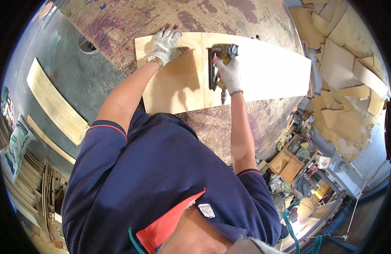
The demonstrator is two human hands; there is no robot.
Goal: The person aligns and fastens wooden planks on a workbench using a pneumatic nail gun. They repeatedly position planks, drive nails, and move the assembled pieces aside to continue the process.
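Note:
A pale wooden board with a seam across it lies on a worn, paint-stained tabletop. My left hand, in a white glove with bare fingertips, rests spread on the board's far left part, its fingers reaching the far edge. My right hand, gloved the same way, is wrapped round the grip of a yellow-and-black nail gun. The nail gun is over the board just right of the seam; whether its nose touches the wood I cannot tell. A hose fitting hangs from the grip toward me. Strong sunlight bleaches the board's right side.
Wood offcuts are heaped at the far right. Below them stands a wooden box among cluttered tools and bags. Curved wooden strips lie on the dark floor at left, near a white-and-green sack and stacked wood strips.

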